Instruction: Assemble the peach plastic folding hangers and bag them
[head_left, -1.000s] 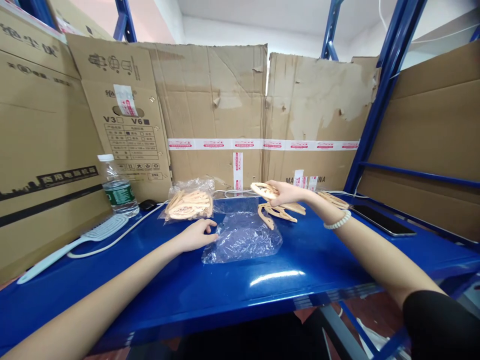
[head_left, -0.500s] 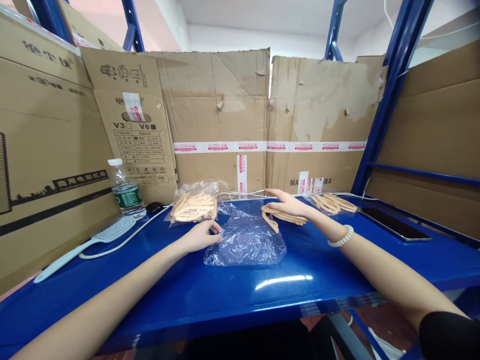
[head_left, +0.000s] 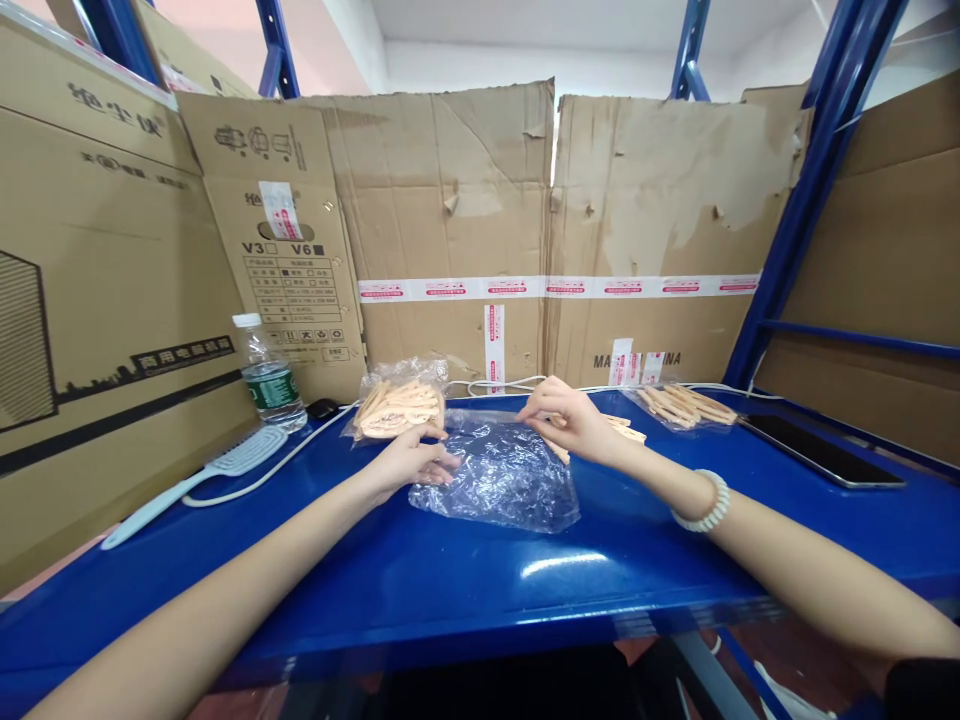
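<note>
A crumpled clear plastic bag lies flat on the blue tabletop between my hands. My left hand rests at the bag's left edge, its fingers apart and touching the film. At the bag's upper right corner, my right hand has thumb and fingertips pinched together on the film. Behind and beneath that hand lie long beige strips, partly hidden by it. To the left stands a filled clear bag of similar beige strips, just beyond my left hand.
Another packet of beige strips lies at the back right, near a dark phone. On the left are a water bottle, a pale hairbrush and a white cable. Cardboard panels wall the back.
My right hand has come left and lowered from above the beige strips to the bag's upper corner, its fingers closing. My left hand's fingers have spread a little. The view has shifted slightly.
</note>
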